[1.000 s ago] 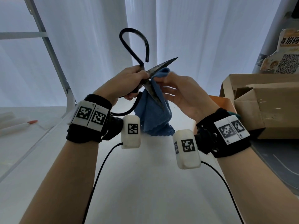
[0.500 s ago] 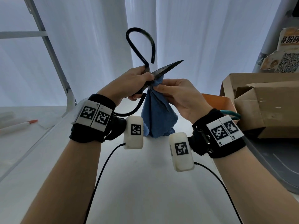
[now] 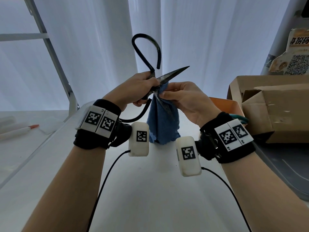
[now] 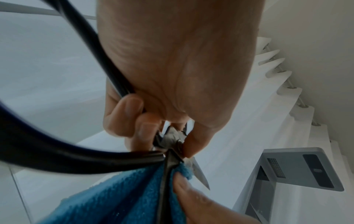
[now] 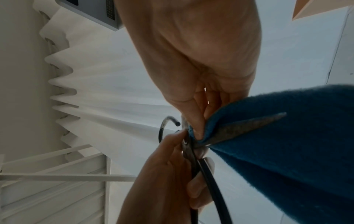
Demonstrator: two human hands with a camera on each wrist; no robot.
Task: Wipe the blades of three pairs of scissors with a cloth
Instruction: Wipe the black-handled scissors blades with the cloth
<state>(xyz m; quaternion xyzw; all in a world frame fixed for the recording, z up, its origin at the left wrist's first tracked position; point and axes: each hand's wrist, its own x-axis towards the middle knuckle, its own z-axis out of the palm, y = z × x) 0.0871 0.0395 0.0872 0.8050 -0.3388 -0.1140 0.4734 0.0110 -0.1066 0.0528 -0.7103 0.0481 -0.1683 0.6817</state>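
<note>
Scissors: black scissors (image 3: 154, 84) with long looped handles are held up over the white worktop (image 3: 142, 190), blades spread; one blade points up and right, the other slants down into the cloth.
Cloth: a blue cloth (image 3: 163, 121) is folded round the lower blade close to the pivot, and the rest hangs loose toward the worktop.
Left hand: the left hand (image 3: 138, 87) has its fingers curled tightly round the scissors at the pivot and the handle shanks.
Right hand: the right hand (image 3: 182, 97) pinches the cloth against the lower blade, thumb and fingers on opposite faces.
Handling: the scissors look stiff, metal and fairly heavy, with sharp edges and points; hold them at the pivot or shanks, never on the edge. The cloth is soft and limp, so it needs a pinch to stay on the blade.
Risk: sliding toward the tip could let cloth slip off.
Surroundings: a cardboard box (image 3: 275, 106) stands at the right.
</note>
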